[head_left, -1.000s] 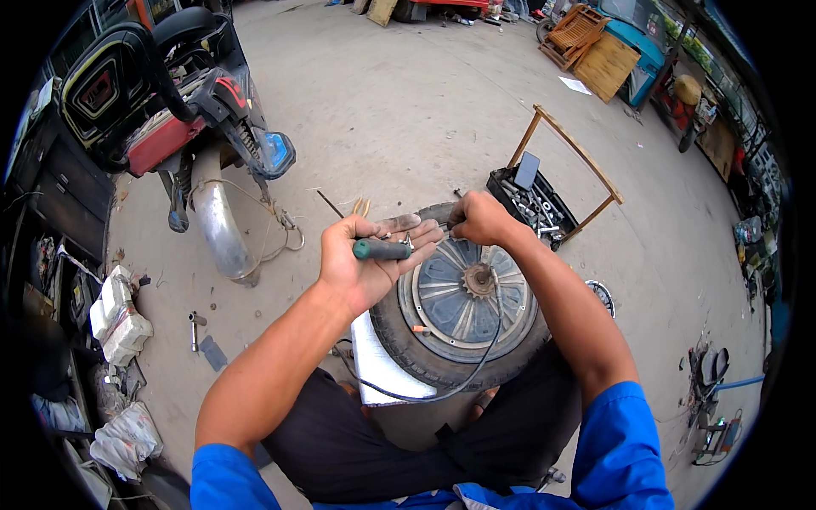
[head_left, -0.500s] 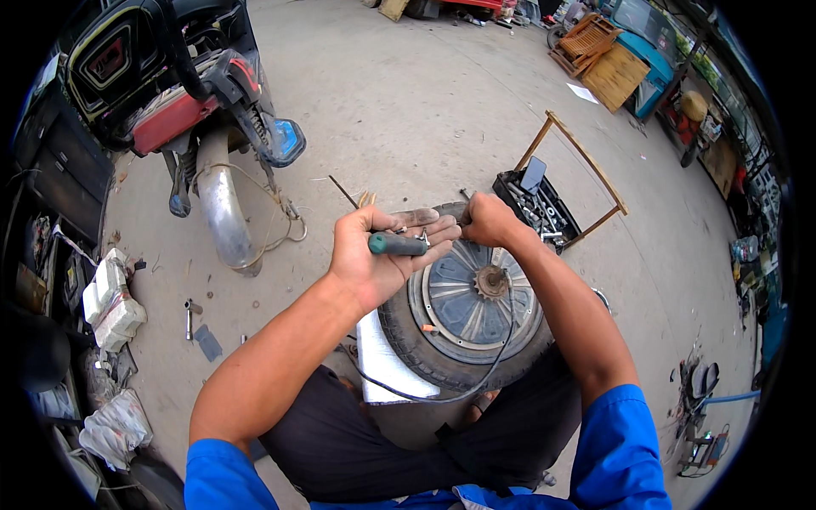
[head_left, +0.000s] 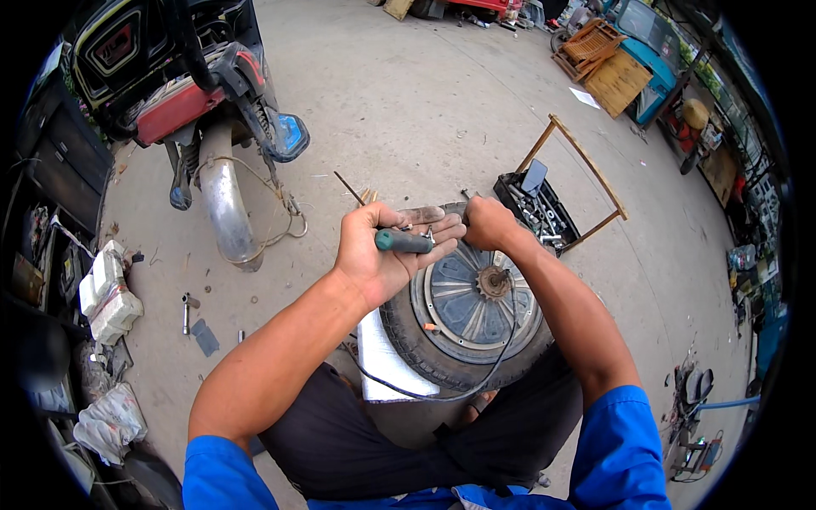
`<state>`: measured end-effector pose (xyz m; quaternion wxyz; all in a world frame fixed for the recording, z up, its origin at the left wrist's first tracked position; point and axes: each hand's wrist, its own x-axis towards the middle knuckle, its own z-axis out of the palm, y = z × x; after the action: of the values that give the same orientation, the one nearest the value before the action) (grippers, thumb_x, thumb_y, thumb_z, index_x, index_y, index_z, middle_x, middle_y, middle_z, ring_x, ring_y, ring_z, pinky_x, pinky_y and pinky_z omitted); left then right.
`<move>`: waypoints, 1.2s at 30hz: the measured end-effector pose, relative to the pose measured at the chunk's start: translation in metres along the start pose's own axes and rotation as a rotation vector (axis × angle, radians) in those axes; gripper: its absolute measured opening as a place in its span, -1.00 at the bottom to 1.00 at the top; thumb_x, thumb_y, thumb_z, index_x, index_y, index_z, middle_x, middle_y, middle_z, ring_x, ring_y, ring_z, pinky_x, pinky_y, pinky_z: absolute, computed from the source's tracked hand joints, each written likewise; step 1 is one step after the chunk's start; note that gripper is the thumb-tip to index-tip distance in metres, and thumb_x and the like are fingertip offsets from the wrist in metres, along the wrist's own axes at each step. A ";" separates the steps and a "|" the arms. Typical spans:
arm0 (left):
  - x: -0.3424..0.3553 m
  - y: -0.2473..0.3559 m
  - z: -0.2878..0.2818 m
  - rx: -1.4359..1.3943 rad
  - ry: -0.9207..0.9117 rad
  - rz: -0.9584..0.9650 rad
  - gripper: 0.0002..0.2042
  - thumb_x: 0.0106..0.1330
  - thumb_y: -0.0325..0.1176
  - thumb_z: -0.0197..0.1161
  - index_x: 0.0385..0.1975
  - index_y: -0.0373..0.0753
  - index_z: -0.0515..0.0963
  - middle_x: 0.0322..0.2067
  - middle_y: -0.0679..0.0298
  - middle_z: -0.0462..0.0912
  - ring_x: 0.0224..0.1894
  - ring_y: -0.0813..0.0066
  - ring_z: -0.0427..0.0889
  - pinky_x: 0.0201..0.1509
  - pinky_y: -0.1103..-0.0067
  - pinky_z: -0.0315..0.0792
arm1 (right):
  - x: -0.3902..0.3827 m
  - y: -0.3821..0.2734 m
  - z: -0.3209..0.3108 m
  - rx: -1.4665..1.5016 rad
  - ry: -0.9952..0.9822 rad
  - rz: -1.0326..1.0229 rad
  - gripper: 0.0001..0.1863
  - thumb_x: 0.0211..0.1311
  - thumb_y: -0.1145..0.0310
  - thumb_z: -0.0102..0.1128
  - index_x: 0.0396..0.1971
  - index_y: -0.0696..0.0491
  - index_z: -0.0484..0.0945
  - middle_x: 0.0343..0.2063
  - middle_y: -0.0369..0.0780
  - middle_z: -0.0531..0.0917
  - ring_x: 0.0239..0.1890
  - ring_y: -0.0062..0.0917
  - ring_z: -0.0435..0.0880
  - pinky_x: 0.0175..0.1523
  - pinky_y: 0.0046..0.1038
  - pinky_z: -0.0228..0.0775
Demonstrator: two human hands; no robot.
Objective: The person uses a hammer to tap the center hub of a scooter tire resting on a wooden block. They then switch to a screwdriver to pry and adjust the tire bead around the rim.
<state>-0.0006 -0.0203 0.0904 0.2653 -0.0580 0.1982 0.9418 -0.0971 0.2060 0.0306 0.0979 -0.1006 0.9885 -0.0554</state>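
My left hand is turned palm up over the wheel's left side. Across its palm lies a tool with a green-and-black handle, perhaps a screwdriver. A few small dark metal pieces, too small to name, rest beside it on the fingers. Beyond the thumb a thin dark rod sticks out; whether it belongs to the handle I cannot tell. My right hand is closed at the wheel's far edge, near my left fingertips, and what it grips is hidden. The wheel lies flat, its hub and toothed sprocket facing up, a black cable running from the axle.
A black toolbox of sockets and wrenches, with a wooden frame handle, stands beyond the wheel at right. A parked vehicle with a metal fender is at left. Under the wheel lies a white sheet. A socket wrench lies on the floor.
Both hands keep nearly the same pose, and the tool stays in my left palm. The view has shifted slightly.
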 end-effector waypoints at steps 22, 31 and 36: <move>-0.003 0.001 -0.002 -0.014 -0.016 0.008 -0.66 0.14 -0.36 -0.10 -0.29 -0.59 0.40 0.21 -0.47 0.33 0.42 -0.36 0.24 0.57 -0.01 0.15 | -0.003 -0.005 0.003 -0.099 0.022 -0.008 -0.77 0.04 0.40 0.23 -0.31 0.15 0.71 -0.24 0.06 0.75 -0.10 -0.06 0.75 0.01 -0.10 0.62; -0.006 0.003 0.001 -0.005 0.001 0.025 -0.69 0.15 -0.36 -0.11 -0.31 -0.55 0.39 0.25 -0.47 0.29 0.43 -0.35 0.22 0.56 0.00 0.16 | -0.007 0.004 -0.011 -0.107 -0.004 -0.035 -0.72 0.06 0.24 0.35 -0.32 0.14 0.74 -0.25 0.05 0.75 -0.13 -0.09 0.76 -0.02 -0.14 0.63; -0.007 0.004 -0.001 -0.007 -0.016 0.026 -0.71 0.15 -0.36 -0.11 -0.32 -0.52 0.38 0.25 -0.47 0.28 0.43 -0.35 0.22 0.57 0.00 0.15 | -0.001 0.010 -0.009 -0.049 -0.039 -0.031 -0.68 0.00 0.24 0.37 -0.30 0.16 0.73 -0.26 0.07 0.75 -0.12 -0.06 0.75 0.01 -0.14 0.62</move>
<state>0.0032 -0.0272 0.0921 0.2543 -0.0485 0.1935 0.9463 -0.1001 0.2168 0.0387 0.1139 -0.1194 0.9858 -0.0309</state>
